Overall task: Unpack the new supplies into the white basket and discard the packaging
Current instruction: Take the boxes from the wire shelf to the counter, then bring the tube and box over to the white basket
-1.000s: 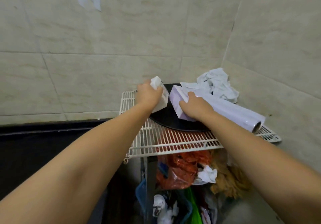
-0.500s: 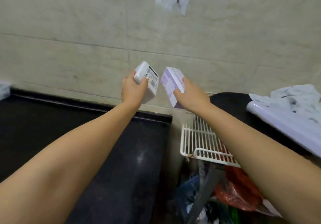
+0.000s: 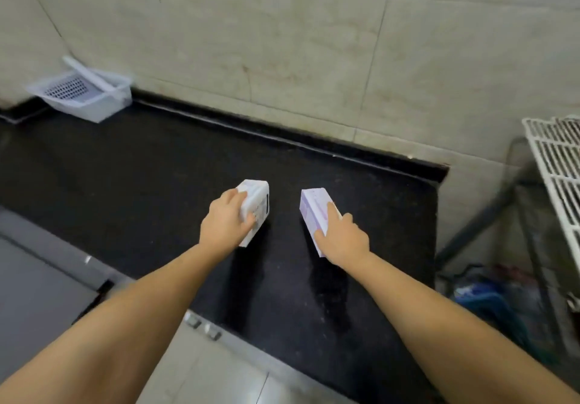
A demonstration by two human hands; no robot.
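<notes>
My left hand [image 3: 226,221] grips a small white box [image 3: 258,203] with printed text on its side, held low over the black countertop [image 3: 141,184]. My right hand [image 3: 343,236] grips a white and purple box [image 3: 314,210] just to the right of it, also down at the counter. Whether the boxes rest on the surface I cannot tell. The two boxes are a hand's width apart. The white basket [image 3: 82,93], with a perforated bottom and a handle, stands at the counter's far left corner against the tiled wall, well away from both hands.
A white wire rack [image 3: 558,165] juts in at the right, past the counter's right end. Below it lie dark bags and clutter [image 3: 489,297]. A grey surface [image 3: 34,278] borders the counter at the lower left. Pale floor tiles [image 3: 207,369] show near the bottom.
Both hands lifted the boxes off the wire rack, carried them left past the wall, and have lowered them to the black counter. My view swung left and the basket came into sight.
</notes>
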